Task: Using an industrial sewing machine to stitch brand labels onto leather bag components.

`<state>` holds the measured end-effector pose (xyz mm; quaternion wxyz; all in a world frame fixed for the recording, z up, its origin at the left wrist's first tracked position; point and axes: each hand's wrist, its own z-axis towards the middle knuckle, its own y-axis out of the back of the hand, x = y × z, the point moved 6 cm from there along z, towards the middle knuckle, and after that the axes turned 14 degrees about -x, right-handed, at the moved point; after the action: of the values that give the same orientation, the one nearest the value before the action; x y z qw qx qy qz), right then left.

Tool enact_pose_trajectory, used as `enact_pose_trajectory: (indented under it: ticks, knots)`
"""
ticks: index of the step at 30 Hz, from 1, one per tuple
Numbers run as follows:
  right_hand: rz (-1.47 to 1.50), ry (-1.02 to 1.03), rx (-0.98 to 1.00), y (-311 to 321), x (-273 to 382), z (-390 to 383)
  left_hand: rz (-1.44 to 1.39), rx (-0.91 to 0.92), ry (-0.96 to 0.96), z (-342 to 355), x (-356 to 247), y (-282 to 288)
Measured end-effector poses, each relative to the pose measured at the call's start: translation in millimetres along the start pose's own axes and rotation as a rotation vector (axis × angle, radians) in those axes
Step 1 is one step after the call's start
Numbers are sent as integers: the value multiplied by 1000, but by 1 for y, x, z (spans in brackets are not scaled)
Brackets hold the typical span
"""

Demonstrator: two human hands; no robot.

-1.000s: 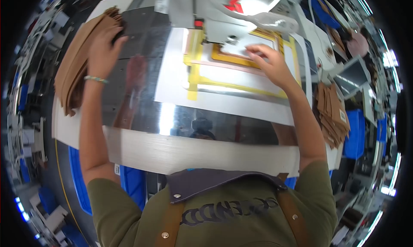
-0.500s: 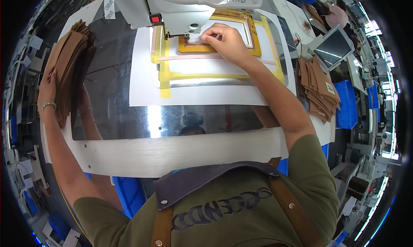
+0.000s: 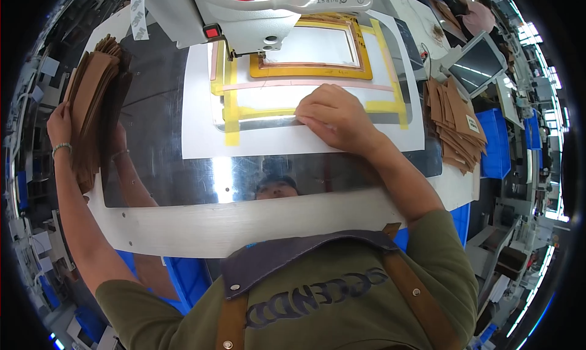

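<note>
On the left, my left hand (image 3: pixel 59 129) has its fingers closed at the near-left edge of a stack of flat brown pieces (image 3: pixel 93 90). My right hand (image 3: pixel 336 118) is over the lower part of a white sheet (image 3: pixel 204 133), just below a strip of yellow tape. Its fingers are curled and the thumb is against them; anything between them is hidden. Beyond it lies a yellow-orange rectangular frame (image 3: pixel 360 48) with a white middle. The white head of a sewing machine (image 3: pixel 238 20) stands over the frame's left corner.
A shiny metal plate (image 3: pixel 152 161) lies under the sheet and mirrors my arm. More brown pieces (image 3: pixel 448 121) are piled at the right, near a blue bin (image 3: pixel 493 139) and a tilted screen (image 3: pixel 477 68). Another person (image 3: pixel 479 17) is at the far right.
My right hand has come back toward me from under the machine head to the sheet's lower part. My left hand has slid slightly down and left along the stack's edge.
</note>
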<state>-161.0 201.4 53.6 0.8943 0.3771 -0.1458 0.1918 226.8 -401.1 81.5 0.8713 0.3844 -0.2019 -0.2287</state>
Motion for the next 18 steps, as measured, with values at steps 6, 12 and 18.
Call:
enact_pose_trajectory:
  ticks: [6, 12, 18]
  knots:
    - [8, -76, -89, 16, -7, 6, -228, -444, 279, 17, -40, 83]
    - [26, -46, 4, 5, 0, 0, -294, -417, -474, -49, -237, 156]
    - [99, 85, 159, -15, 27, 18, -650, -80, -623, -151, -333, 152]
